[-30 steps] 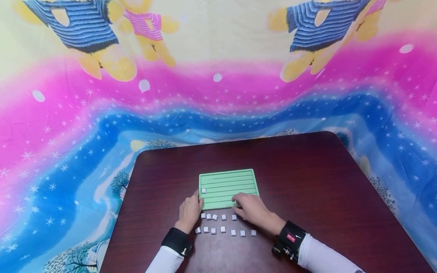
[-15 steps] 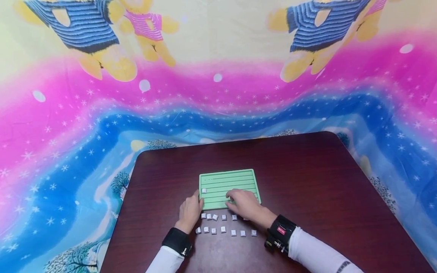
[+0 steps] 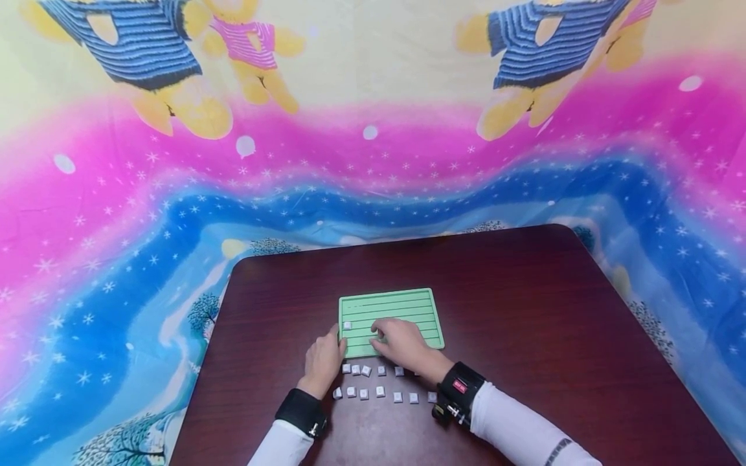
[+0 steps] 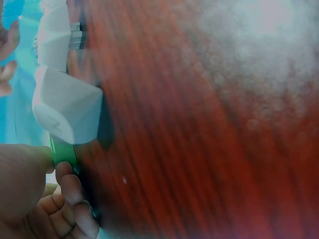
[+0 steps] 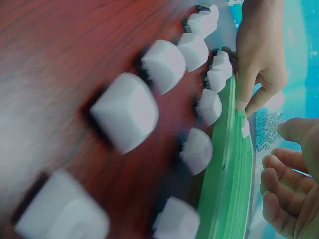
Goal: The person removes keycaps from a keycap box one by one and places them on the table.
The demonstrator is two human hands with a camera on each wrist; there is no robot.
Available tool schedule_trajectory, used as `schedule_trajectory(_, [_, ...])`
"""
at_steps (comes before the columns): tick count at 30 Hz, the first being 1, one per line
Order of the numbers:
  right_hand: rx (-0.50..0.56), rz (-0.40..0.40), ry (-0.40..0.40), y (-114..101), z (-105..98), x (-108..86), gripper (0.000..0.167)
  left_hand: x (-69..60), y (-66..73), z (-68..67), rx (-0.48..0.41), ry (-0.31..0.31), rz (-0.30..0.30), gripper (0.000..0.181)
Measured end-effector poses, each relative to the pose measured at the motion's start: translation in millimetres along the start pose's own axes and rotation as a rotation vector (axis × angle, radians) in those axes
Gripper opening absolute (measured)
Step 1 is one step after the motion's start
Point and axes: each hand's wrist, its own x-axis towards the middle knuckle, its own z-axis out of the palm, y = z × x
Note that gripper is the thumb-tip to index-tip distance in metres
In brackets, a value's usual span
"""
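Observation:
A light-green ridged board [image 3: 402, 299] lies on the table. My left hand [image 3: 324, 366] pinches its left edge; in the left wrist view, thumb and fingertips [image 4: 71, 188] meet at the green rim. One white keycap [image 3: 347, 325] sits on the board near that edge. Over the board's middle, my right hand [image 3: 405, 342] is loosely bent. Its thumb and fingers [image 5: 279, 196] stand apart in the right wrist view, and I see nothing between them. Two rows of white keycaps [image 3: 381, 371] lie in front of the board, some partly behind the right wrist.
The dark red-brown table [image 3: 513, 298] extends around the board on every side. A patterned cloth [image 3: 373, 155] hangs behind the table. Near the left hand, a keycap [image 4: 70, 107] with a printed mark looms large in the left wrist view.
My right hand has moved leftward across the board, from its right part to its middle. The left hand keeps its place at the left edge, and the keycaps lie as before.

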Motion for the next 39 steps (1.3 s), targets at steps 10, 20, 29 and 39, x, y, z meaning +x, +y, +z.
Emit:
schedule_trajectory(10, [-0.024, -0.012, -0.019, -8.6, 5.6, 18.5, 0.023, -0.5, 0.7, -0.8, 0.001, -0.013, -0.001, 0.038])
schedule_trajectory(20, [-0.024, -0.002, -0.042, -7.4, 19.9, 33.0, 0.023, 0.2, 0.2, -0.4, 0.0, -0.017, -0.004, 0.04])
schedule_trajectory(29, [-0.037, 0.016, -0.091, -10.7, 25.7, 43.5, 0.025, 0.9, 0.3, -0.3, 0.002, -0.021, -0.005, 0.04])
schedule_trajectory(39, [-0.055, 0.018, -0.099, -12.6, 34.9, 48.9, 0.03, -0.3, -0.3, -0.1, -0.008, 0.011, 0.001, 0.03])
